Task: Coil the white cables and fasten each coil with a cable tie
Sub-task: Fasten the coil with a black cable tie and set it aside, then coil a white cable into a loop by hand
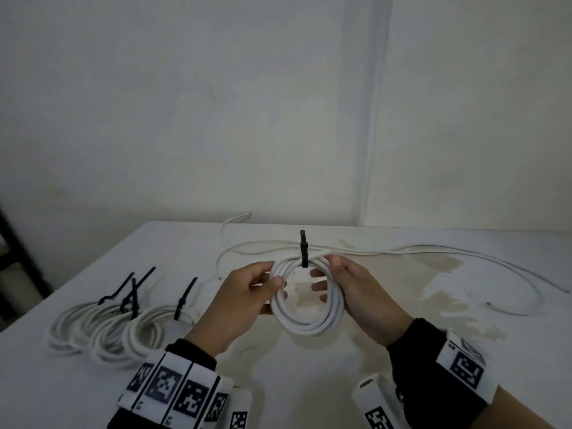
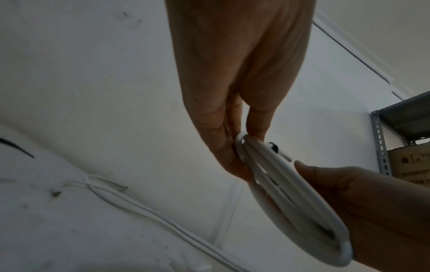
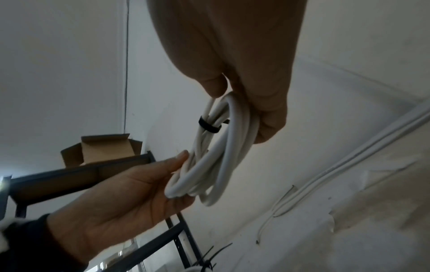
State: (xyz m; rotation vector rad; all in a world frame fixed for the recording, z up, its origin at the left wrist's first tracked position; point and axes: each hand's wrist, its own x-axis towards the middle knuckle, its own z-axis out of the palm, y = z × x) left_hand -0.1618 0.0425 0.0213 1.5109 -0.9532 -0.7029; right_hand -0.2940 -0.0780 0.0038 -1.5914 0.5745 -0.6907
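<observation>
A white cable coil is held above the table between both hands. A black cable tie is wrapped round the coil's far side, its tail sticking up. My left hand grips the coil's left side, thumb on top. My right hand grips the right side, its fingers curled round the strands. In the left wrist view the coil is seen edge-on, pinched by my left hand. In the right wrist view the tie circles the strands just below my right hand.
Three tied coils with black ties lie at the table's left. Loose white cables trail along the back and right of the white table. A brownish stain marks the right side. A dark metal shelf stands left.
</observation>
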